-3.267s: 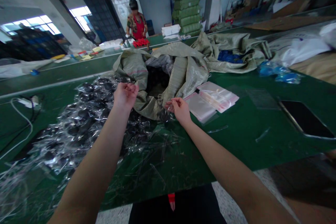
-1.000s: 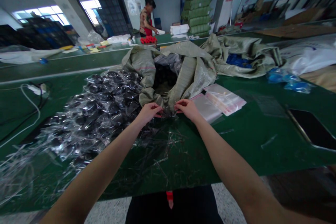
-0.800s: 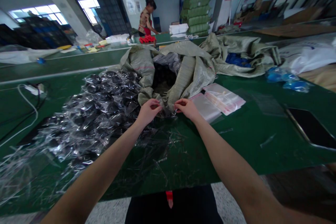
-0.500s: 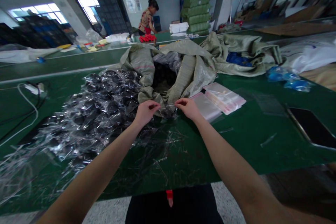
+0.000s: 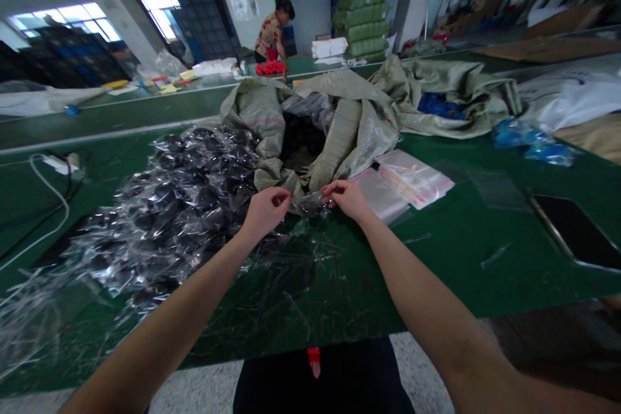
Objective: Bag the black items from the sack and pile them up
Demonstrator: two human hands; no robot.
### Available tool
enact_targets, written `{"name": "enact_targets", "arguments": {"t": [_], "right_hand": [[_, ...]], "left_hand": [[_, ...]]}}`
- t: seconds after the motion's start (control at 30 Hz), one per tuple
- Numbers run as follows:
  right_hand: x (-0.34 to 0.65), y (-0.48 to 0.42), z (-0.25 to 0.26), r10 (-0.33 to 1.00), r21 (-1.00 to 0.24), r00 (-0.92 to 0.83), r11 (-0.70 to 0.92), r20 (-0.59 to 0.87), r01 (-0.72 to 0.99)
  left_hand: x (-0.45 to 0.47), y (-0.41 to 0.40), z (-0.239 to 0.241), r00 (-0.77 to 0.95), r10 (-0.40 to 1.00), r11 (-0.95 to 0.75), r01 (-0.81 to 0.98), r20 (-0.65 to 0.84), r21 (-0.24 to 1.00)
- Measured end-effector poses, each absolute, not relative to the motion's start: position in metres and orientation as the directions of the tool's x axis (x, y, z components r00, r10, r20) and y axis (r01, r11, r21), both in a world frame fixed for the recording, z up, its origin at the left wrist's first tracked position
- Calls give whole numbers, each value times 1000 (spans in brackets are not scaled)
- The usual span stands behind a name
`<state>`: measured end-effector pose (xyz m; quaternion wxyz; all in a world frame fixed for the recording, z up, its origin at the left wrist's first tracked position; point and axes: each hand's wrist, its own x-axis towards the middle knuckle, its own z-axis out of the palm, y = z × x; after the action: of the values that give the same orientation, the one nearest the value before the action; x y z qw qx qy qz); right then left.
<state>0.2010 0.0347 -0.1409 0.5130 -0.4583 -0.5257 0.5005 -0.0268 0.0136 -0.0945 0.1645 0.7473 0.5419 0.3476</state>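
My left hand point(image 5: 264, 210) and my right hand point(image 5: 348, 198) are both closed in a pinch on a small clear plastic bag with a dark item inside point(image 5: 310, 204), held just above the green table point(image 5: 436, 259). The bag sits in front of the open mouth of a grey-green woven sack point(image 5: 339, 129). To the left lies a big heap of dark items in clear wrappers point(image 5: 179, 200). A stack of flat empty clear bags point(image 5: 402, 182) lies right of my right hand.
Loose clear strips litter the table in front of me point(image 5: 272, 284). A dark phone or tablet point(image 5: 572, 229) lies at the right. A white cable point(image 5: 43, 207) runs at the left. Another person point(image 5: 272, 32) works at a far table beside red items.
My left hand came in from the heap and joined the right on the small bag. Over the last second both hands stay pinched on it, shifting only slightly.
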Motion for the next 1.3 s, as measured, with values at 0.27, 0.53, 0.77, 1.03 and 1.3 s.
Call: {"name": "enact_targets", "arguments": {"t": [0.27, 0.53, 0.77, 1.03, 1.3], "right_hand": [[202, 32, -136, 996, -999, -72, 50, 52, -21], [212, 28, -122, 995, -994, -92, -25, -35, 107], [226, 22, -110, 933, -932, -218, -217, -285, 291], [228, 19, -113, 915, -916, -296, -154, -273, 370], [230, 18, -113, 918, -929, -296, -161, -265, 332]], "left_hand": [[-19, 6, -90, 105, 956, 185, 513, -275, 838], [-13, 1, -95, 130, 920, 277, 450, -369, 849], [-14, 3, -99, 132, 918, 280, 451, -373, 848], [-14, 4, -102, 122, 923, 270, 466, -364, 843], [-16, 3, -104, 148, 915, 267, 475, -375, 839]]}}
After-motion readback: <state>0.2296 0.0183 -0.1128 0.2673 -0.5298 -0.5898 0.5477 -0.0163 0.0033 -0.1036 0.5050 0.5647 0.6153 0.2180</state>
